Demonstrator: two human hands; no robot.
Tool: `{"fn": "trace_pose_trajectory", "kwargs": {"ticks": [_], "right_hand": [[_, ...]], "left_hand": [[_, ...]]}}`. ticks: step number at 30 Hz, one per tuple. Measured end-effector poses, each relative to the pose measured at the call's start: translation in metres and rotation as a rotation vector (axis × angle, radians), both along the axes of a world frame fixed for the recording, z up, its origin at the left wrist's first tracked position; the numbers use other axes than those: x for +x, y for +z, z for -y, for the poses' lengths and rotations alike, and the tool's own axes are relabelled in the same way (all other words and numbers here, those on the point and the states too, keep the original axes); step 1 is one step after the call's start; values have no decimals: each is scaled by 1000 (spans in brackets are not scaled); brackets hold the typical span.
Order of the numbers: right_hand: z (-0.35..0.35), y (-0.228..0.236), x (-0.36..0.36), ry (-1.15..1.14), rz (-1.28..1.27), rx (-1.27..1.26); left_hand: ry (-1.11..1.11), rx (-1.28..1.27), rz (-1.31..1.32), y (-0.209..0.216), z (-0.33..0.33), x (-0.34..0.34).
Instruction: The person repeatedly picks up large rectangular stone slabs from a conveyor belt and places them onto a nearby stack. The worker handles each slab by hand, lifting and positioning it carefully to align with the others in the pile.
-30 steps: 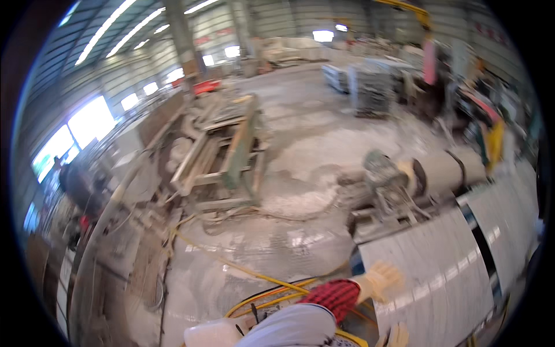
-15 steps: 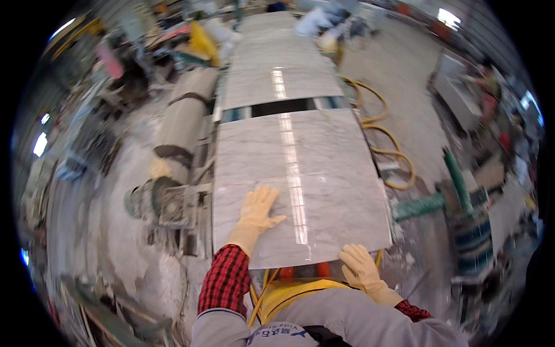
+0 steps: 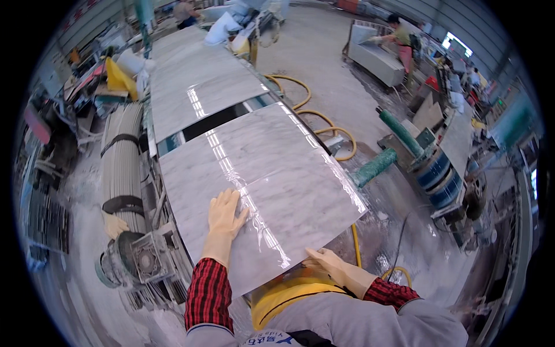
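Note:
A grey-white polished marble slab [image 3: 289, 188] lies flat on the conveyor in front of me. My left hand [image 3: 224, 217], in a cream rubber glove, rests on its top face with the fingers stretched out and the thumb apart. At the slab's near edge is my right hand [image 3: 335, 267], gloved alike. Its thumb lies along the edge and the other fingers curl at and below it, partly hidden. Beyond a dark gap lies a second marble slab [image 3: 196, 75] on the same line.
Left of the conveyor stands a motor [image 3: 147, 260] below a ribbed grey roll [image 3: 122, 156], with a glove [image 3: 114, 225] on it. A yellow hose [image 3: 332, 124] coils on the right, beside a green cylinder [image 3: 374, 168]. Farther right, a person [image 3: 402, 40] works at a stone block [image 3: 376, 61].
The view has turned, so the slabs now slant across it. My right hand has moved left along the near edge and curled at it. My left hand stays flat on the slab.

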State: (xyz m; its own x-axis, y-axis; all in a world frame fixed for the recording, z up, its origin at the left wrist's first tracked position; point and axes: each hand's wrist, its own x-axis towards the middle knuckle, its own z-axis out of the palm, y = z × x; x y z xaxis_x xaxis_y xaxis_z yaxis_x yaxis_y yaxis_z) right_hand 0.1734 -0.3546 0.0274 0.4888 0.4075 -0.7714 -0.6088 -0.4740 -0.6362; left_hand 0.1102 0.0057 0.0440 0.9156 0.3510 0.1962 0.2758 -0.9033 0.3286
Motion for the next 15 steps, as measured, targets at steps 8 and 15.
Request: {"fn": "trace_pose_trajectory", "kwargs": {"ticks": [8,15], "right_hand": [[0,-68,-2,151,236,-34],[3,-77,-2,224,243,-40]], "left_hand": [[61,-21,112,-11,-4,1],[188,-83,-42,-16,-34,41]]}}
